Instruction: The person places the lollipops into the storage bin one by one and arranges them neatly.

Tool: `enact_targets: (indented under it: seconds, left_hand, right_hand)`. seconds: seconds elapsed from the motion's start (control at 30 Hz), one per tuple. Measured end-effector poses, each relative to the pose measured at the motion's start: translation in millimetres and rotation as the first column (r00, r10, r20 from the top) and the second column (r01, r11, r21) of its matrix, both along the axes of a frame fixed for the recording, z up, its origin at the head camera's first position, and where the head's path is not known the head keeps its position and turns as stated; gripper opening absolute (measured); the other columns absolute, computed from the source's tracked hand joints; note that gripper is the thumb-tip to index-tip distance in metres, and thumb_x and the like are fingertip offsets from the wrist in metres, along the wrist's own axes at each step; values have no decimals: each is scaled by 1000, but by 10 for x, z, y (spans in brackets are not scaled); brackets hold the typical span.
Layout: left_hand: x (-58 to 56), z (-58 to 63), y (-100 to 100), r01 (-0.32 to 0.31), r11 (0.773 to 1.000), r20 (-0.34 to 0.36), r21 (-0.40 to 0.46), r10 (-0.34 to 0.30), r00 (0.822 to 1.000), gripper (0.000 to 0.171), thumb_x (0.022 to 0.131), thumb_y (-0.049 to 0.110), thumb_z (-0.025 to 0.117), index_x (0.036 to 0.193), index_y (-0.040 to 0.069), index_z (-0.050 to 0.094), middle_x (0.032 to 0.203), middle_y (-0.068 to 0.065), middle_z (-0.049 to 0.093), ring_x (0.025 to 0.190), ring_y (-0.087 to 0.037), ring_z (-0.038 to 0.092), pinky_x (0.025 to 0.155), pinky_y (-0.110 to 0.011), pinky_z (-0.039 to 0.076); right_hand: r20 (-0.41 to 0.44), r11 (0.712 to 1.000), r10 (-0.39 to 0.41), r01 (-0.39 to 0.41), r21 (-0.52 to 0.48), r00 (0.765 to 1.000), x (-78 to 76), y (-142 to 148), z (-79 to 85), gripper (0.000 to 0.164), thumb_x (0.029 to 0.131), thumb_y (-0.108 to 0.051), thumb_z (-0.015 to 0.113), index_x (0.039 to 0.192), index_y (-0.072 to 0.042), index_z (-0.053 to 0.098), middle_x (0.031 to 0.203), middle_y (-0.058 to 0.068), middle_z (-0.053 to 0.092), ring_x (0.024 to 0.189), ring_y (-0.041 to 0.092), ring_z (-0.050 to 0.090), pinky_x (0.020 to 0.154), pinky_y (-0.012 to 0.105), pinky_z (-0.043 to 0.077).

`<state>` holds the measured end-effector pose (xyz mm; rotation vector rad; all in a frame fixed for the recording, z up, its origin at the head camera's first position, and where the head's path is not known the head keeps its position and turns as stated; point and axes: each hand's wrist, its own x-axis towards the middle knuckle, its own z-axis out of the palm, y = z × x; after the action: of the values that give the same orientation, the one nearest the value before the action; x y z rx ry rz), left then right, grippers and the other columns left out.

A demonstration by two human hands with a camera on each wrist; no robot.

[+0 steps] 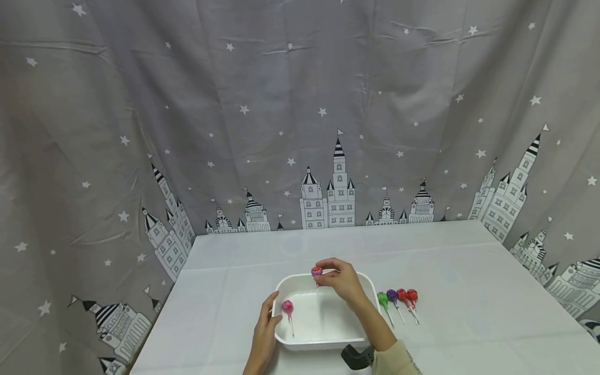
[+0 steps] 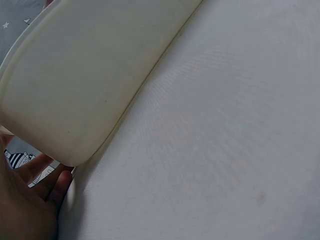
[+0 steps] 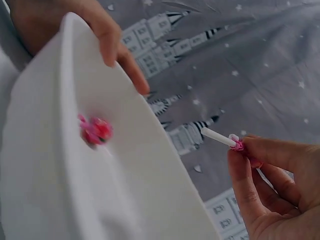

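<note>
A white plastic tray [image 1: 328, 319] sits on the table, and my left hand [image 1: 265, 332] grips its left end with the thumb at the rim. Inside, near that end, lies a pink-wrapped lollipop [image 1: 287, 307], its stick toward me. Over the tray's far side my right hand [image 1: 345, 284] pinches another lollipop [image 1: 316, 271] with a red and purple wrapper. In the right wrist view its white stick [image 3: 217, 137] sticks out from between thumb and finger. The left wrist view has the tray's outer wall [image 2: 95, 75] beside the left fingers [image 2: 60, 186].
Right of the tray, a green lollipop [image 1: 383, 299], a purple lollipop [image 1: 391, 296] and two red lollipops [image 1: 412, 295] lie in a row on the white-covered table [image 1: 469, 291]. Behind hangs a grey curtain [image 1: 290, 83] printed with castles and stars.
</note>
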<state>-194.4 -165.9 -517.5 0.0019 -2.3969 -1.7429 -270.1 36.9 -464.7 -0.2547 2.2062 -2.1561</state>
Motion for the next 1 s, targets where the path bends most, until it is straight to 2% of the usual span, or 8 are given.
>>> enact_targets:
  seconds: [0.1, 0.2, 0.4, 0.57, 0.7, 0.83, 1.0]
  left_hand:
    - [-76, -162, -47, -5, 1000, 6, 8, 5, 1000, 49, 91, 4, 44, 138, 17, 39, 139, -22, 38, 117, -40, 45, 90, -53, 41]
    - [-103, -221, -62, -1, 1000, 0, 5, 1, 1000, 49, 92, 7, 45, 139, 20, 39, 140, -20, 37, 118, -38, 45, 90, -52, 41]
    - [-111, -229, -70, 6, 1000, -14, -8, -6, 1000, 49, 91, 8, 44, 139, 20, 39, 140, -21, 36, 117, -38, 46, 89, -51, 42]
    - [-108, -227, -76, 6, 1000, -27, -23, -6, 1000, 49, 90, 8, 45, 138, 19, 40, 139, -21, 39, 115, -37, 48, 87, -49, 42]
    - [-111, -233, -86, 15, 1000, -38, -27, -16, 999, 49, 90, 8, 44, 138, 19, 39, 138, -22, 39, 115, -39, 48, 87, -49, 43]
    - [-114, -237, -91, 23, 999, -45, -23, -24, 999, 50, 90, 8, 44, 138, 19, 38, 138, -22, 39, 116, -39, 47, 87, -49, 42]
    - [-118, -250, -85, 11, 1000, -47, -27, -12, 999, 50, 89, 7, 45, 137, 18, 40, 137, -22, 40, 115, -38, 48, 86, -48, 42]
  right_hand:
    - [1, 998, 54, -54, -33, 999, 1, -147, -44, 33, 77, -3, 71, 107, 6, 60, 97, 14, 63, 77, 20, 65, 71, 33, 54]
    - [-4, 995, 83, -83, -59, 997, 4, -273, -90, 32, 78, -1, 69, 107, 8, 59, 97, 16, 63, 78, 21, 66, 70, 32, 54]
    - [16, 989, 111, -109, -97, 994, 12, -435, -172, 30, 77, 5, 68, 105, 11, 59, 97, 18, 61, 75, 23, 66, 67, 31, 54]
    - [42, 977, 186, -181, -115, 982, 38, -482, -239, 30, 75, 13, 64, 104, 17, 56, 97, 24, 60, 72, 22, 65, 68, 33, 54]
    - [49, 970, 222, -216, -116, 974, 45, -495, -273, 29, 75, 15, 63, 103, 17, 56, 97, 22, 60, 72, 20, 64, 69, 33, 54]
    - [48, 972, 221, -216, -89, 974, 46, -504, -283, 28, 74, 14, 64, 102, 15, 58, 96, 21, 61, 74, 20, 63, 68, 31, 54]
    - [32, 982, 190, -190, -20, 981, 75, -501, -243, 27, 73, 16, 64, 99, 17, 57, 96, 28, 59, 78, 28, 63, 67, 32, 54]
